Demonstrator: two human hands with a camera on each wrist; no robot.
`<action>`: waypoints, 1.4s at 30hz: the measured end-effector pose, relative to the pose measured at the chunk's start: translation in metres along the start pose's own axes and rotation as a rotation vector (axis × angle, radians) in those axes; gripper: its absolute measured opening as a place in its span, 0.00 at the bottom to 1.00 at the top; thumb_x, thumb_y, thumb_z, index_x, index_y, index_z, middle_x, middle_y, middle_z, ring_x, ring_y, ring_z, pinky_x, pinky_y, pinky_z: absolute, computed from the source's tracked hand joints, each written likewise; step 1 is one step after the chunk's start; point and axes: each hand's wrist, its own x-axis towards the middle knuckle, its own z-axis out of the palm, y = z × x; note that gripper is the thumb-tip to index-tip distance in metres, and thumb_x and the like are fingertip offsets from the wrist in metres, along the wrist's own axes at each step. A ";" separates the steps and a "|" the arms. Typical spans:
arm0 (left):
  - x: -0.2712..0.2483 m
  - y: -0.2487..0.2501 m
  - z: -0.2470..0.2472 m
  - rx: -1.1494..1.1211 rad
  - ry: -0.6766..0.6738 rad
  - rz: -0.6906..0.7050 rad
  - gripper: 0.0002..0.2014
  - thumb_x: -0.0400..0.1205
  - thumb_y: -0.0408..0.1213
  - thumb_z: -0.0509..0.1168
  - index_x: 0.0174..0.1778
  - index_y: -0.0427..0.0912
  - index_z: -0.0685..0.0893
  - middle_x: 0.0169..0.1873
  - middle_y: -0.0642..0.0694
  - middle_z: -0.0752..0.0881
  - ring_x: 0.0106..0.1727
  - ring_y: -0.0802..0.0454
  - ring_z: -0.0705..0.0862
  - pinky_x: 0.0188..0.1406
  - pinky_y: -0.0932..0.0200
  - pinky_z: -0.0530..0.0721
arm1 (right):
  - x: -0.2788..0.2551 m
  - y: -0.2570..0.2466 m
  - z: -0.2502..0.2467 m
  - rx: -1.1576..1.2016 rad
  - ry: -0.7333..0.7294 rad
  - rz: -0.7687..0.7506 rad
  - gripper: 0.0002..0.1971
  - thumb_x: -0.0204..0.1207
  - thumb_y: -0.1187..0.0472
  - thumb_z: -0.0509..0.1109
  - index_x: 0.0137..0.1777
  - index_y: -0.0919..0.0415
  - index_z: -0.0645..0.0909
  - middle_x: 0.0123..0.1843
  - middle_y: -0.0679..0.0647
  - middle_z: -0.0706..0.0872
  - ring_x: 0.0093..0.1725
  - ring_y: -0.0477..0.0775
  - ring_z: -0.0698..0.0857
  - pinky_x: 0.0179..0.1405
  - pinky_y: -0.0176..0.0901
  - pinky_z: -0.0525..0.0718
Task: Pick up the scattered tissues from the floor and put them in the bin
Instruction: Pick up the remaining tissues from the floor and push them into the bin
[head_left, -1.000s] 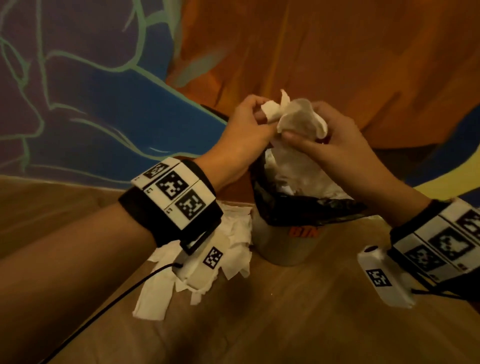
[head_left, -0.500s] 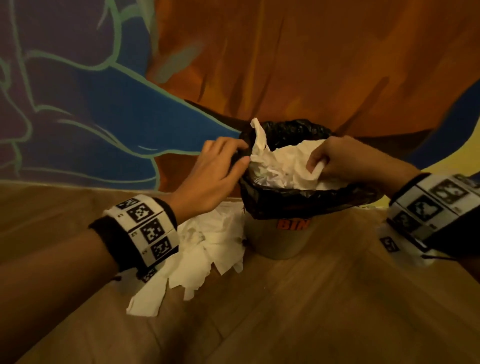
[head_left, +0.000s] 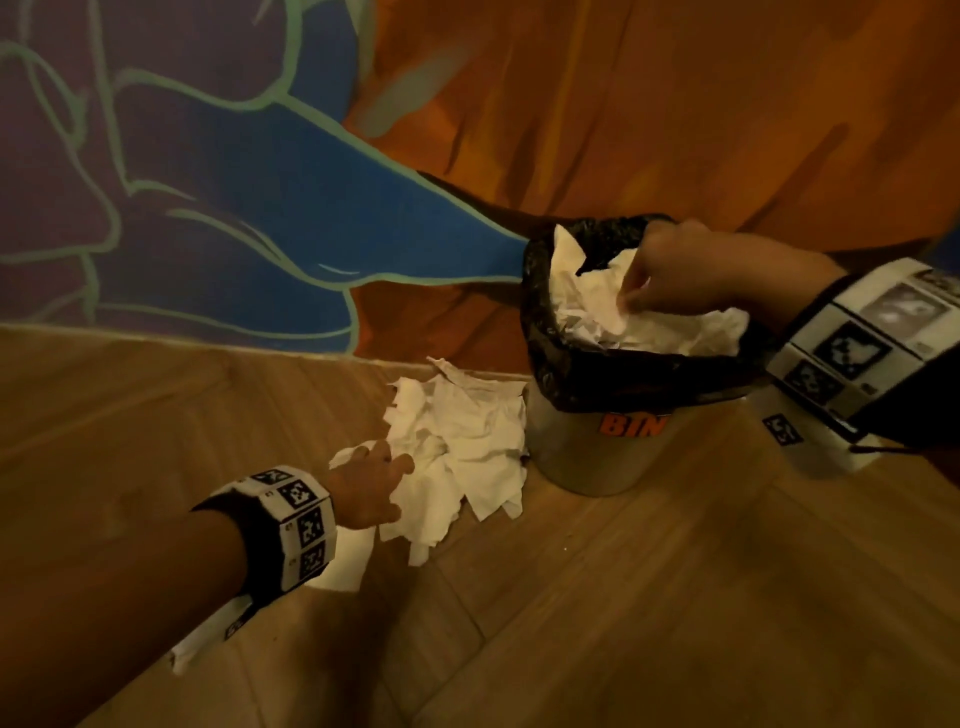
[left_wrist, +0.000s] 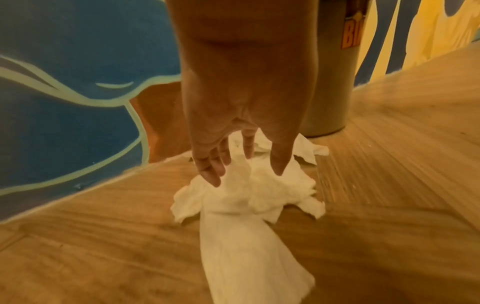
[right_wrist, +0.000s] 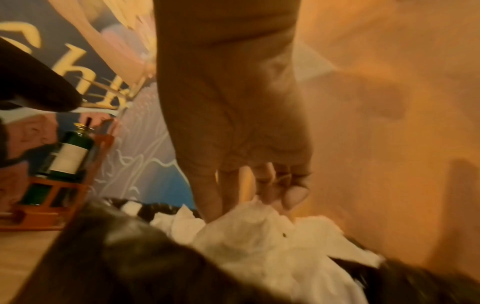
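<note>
A grey bin (head_left: 587, 457) marked "BIN", lined with a black bag (head_left: 571, 374), stands by the wall and is full of white tissues (head_left: 670, 332). My right hand (head_left: 631, 304) hovers over its mouth and pinches the top tissue (right_wrist: 249, 226) between bunched fingertips (right_wrist: 228, 197). On the floor left of the bin lies a pile of crumpled tissues (head_left: 467, 441) (left_wrist: 249, 197). My left hand (head_left: 400, 467) (left_wrist: 246, 172) reaches down onto that pile, its fingers (left_wrist: 213, 174) straight and touching the paper without closing on it.
The painted wall (head_left: 208, 208) runs close behind the bin and the pile. Wooden floor (head_left: 623, 597) stretches in front. The right wrist view shows a green bottle (right_wrist: 67, 152) in an orange wooden crate (right_wrist: 52, 195) on the floor further off.
Both hands held a tissue above the bin, then lowered it in. My left hand has since dropped from the bin's rim to the floor pile. My right hand has stayed at the bin.
</note>
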 end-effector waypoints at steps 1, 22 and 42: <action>0.000 -0.003 0.008 0.024 -0.012 -0.003 0.34 0.81 0.47 0.66 0.80 0.50 0.57 0.77 0.40 0.60 0.75 0.38 0.66 0.71 0.47 0.72 | -0.006 -0.006 -0.005 0.016 0.072 -0.015 0.14 0.80 0.52 0.67 0.58 0.58 0.87 0.57 0.58 0.82 0.51 0.59 0.79 0.45 0.47 0.75; -0.051 -0.060 0.022 -0.323 0.197 0.009 0.21 0.81 0.31 0.63 0.70 0.45 0.73 0.66 0.45 0.76 0.63 0.48 0.76 0.52 0.63 0.73 | 0.044 -0.153 0.163 0.230 -0.070 -0.440 0.12 0.79 0.60 0.66 0.62 0.53 0.79 0.61 0.54 0.80 0.60 0.54 0.78 0.49 0.41 0.77; -0.057 -0.071 -0.035 -0.394 0.499 -0.075 0.09 0.79 0.38 0.66 0.46 0.35 0.82 0.43 0.45 0.83 0.50 0.46 0.84 0.41 0.60 0.75 | 0.027 -0.153 0.146 0.553 0.267 -0.557 0.19 0.76 0.73 0.60 0.62 0.53 0.71 0.58 0.50 0.74 0.54 0.49 0.75 0.53 0.40 0.76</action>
